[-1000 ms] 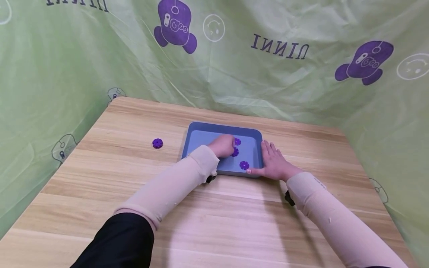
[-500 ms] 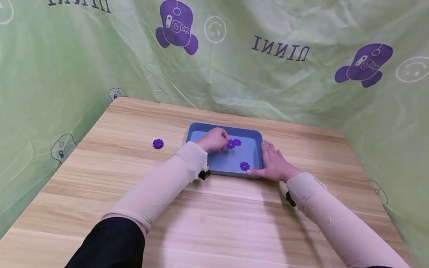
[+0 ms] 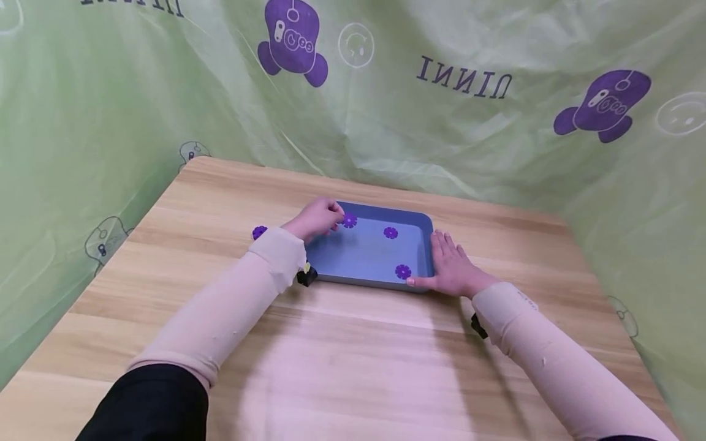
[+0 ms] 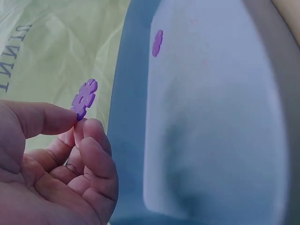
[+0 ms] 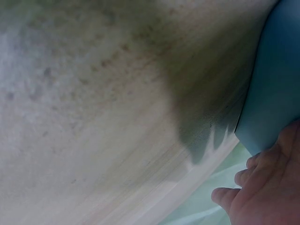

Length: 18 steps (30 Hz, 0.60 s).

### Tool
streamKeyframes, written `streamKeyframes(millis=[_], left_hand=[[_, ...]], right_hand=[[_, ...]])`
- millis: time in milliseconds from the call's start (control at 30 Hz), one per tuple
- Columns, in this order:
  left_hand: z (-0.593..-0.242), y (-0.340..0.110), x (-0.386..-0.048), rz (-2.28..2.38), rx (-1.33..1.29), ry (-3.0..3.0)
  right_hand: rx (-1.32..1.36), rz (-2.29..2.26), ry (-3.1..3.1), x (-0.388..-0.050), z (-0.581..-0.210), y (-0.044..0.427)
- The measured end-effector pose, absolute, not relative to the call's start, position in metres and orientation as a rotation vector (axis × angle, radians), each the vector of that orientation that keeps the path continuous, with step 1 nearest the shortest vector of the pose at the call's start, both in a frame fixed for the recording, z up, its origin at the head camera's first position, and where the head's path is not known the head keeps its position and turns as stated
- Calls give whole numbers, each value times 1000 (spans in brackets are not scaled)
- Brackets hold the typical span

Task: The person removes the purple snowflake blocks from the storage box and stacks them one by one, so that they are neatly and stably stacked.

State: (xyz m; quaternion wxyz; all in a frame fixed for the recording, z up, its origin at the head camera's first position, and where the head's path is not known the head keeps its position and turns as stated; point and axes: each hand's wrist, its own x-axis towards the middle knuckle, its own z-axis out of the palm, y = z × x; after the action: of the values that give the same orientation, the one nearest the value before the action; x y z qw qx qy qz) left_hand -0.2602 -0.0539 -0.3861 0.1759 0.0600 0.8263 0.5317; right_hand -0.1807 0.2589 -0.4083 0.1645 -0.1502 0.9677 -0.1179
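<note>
Between thumb and fingertips, my left hand (image 3: 320,217) pinches a purple snowflake disc (image 3: 349,220) by its edge, above the far left part of the blue tray (image 3: 358,281). In the left wrist view that disc (image 4: 85,98) is tilted and raised off the tray floor. Two more purple discs lie flat in the tray: one toward the back (image 3: 390,233), one near the front right corner (image 3: 403,271). My right hand (image 3: 455,269) rests against the tray's right side with straight fingers, its thumb at the front rim.
Left of the tray, on the wooden table (image 3: 353,361), sits another purple disc or small stack (image 3: 259,232), partly hidden by the left sleeve. A green printed curtain (image 3: 353,122) hangs behind the table and along its sides.
My left hand has picked a purple disc from the tray and carried it left and toward the back. The right hand has stayed at the tray's right side.
</note>
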Motion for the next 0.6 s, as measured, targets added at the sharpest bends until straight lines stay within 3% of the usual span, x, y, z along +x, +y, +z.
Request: streamKeyframes(millis=[600], left_hand=[[-386,-67,-258,1498,81,2350]], right_hand=[[-413,-337,2739,-183,-408,259]])
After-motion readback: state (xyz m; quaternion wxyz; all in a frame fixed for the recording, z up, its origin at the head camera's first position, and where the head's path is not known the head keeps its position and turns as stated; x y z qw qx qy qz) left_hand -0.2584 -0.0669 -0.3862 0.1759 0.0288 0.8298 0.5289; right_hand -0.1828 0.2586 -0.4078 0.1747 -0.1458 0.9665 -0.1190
